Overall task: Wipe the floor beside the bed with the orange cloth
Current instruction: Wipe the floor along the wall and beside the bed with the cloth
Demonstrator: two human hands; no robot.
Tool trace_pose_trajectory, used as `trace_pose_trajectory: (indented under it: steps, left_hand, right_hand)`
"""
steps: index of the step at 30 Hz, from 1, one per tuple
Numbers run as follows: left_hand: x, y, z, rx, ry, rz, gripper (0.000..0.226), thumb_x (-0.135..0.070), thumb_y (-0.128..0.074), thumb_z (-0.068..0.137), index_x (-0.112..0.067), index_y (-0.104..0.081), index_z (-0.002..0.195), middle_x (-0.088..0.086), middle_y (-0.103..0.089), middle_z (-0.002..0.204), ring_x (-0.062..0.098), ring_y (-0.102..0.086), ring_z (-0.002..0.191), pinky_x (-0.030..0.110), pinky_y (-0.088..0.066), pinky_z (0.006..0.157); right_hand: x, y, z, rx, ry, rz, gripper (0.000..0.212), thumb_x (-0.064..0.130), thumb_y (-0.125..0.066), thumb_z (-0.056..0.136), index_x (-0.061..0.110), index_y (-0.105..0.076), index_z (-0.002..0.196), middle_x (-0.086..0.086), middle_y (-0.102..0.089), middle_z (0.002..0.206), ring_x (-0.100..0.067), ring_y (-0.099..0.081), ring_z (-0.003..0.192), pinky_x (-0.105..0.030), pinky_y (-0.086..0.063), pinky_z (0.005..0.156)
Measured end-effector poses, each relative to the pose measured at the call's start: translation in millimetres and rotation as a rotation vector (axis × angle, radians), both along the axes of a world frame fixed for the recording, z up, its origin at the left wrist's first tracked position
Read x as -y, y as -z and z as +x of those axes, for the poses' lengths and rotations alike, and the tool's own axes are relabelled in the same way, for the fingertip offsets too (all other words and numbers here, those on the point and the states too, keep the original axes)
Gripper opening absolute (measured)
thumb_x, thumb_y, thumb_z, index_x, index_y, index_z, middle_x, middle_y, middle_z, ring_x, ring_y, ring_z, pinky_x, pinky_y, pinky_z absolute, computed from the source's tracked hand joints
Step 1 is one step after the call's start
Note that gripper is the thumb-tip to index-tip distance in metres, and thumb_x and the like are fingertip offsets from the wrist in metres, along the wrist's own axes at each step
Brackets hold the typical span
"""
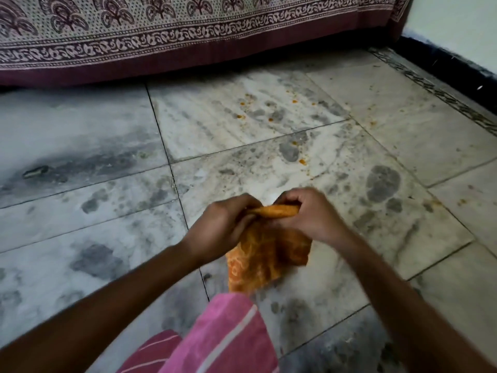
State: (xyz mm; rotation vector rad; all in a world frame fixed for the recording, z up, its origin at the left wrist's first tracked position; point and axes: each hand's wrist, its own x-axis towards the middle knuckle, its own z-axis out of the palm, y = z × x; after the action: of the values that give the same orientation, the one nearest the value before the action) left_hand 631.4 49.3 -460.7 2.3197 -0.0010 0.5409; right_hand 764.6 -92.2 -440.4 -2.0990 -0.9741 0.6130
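I have the orange cloth gathered between both my hands, held over the floor near the middle of the marble tile in front of me. My left hand is curled closed around the cloth's bunched top edge from the left side, and my right hand is closed on the same rolled edge from the right, fingers bent over the top of it. The two hands sit just beside each other, almost touching. The rest of the cloth hangs down below my grip in a loose patterned fold toward my knee, which is covered in pink fabric with pale stripes. I cannot tell whether the cloth's lower edge touches the floor.

The floor is pale marble tile with grey blotches and dark smudges. Small orange specks are scattered on the tiles farther from me, between my hands and the bed. The bed's printed cover, cream with a maroon border, hangs down along the far edge of the floor. At the right, a dark skirting strip runs along the base of a pale wall.
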Motion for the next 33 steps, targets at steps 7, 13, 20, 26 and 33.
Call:
trace_pose_trajectory:
  steps: [7, 13, 20, 26, 33]
  left_hand:
    - [-47, -61, 26, -0.063, 0.281, 0.572, 0.044, -0.036, -0.045, 0.085, -0.031, -0.05, 0.128, 0.004, -0.065, 0.096, 0.014, -0.058, 0.074, 0.021, -0.042, 0.06]
    - [-55, -125, 66, -0.19, 0.099, 0.107, 0.051, -0.011, -0.064, 0.078, -0.044, -0.055, 0.115, -0.011, -0.063, 0.1, 0.0, -0.056, 0.081, 0.009, -0.042, 0.071]
    - [-48, -132, 50, -0.317, -0.047, -0.436, 0.032, -0.035, -0.047, 0.094, -0.01, -0.057, 0.079, -0.009, -0.06, 0.056, 0.006, -0.054, 0.054, 0.011, -0.042, 0.048]
    - [-63, -106, 31, -0.27, -0.009, -0.52, 0.025, -0.02, -0.069, 0.078, -0.024, -0.057, 0.099, -0.008, -0.066, 0.096, 0.003, -0.065, 0.084, 0.013, -0.05, 0.065]
    - [-75, -146, 43, -0.103, 0.143, -0.262, 0.013, -0.015, -0.074, 0.074, -0.013, -0.066, 0.085, 0.001, -0.069, 0.089, 0.01, -0.066, 0.082, 0.024, -0.052, 0.074]
  right_hand:
    - [-15, -164, 40, 0.411, -0.234, -0.106, 0.025, 0.016, -0.086, 0.058, 0.027, -0.066, 0.069, 0.013, -0.063, 0.066, 0.002, -0.056, 0.058, -0.014, -0.04, 0.056]
    - [1, -165, 45, 0.817, 0.281, 0.13, 0.019, 0.018, -0.077, 0.068, 0.024, -0.069, 0.085, 0.001, -0.064, 0.079, -0.02, -0.061, 0.074, -0.028, -0.049, 0.067]
    - [-24, -63, -64, 0.368, -0.269, 0.12, 0.044, 0.026, -0.06, 0.085, 0.021, -0.056, 0.128, -0.003, -0.056, 0.127, -0.018, -0.055, 0.109, -0.031, -0.047, 0.089]
    - [-31, -100, 3, 0.226, 0.126, 0.244, 0.056, 0.014, -0.078, 0.073, 0.024, -0.055, 0.123, 0.008, -0.057, 0.119, -0.005, -0.053, 0.108, -0.022, -0.046, 0.087]
    - [-51, -148, 27, 0.153, -0.186, -0.23, 0.04, 0.026, -0.079, 0.072, 0.013, -0.066, 0.107, -0.002, -0.068, 0.104, -0.016, -0.064, 0.097, -0.038, -0.051, 0.092]
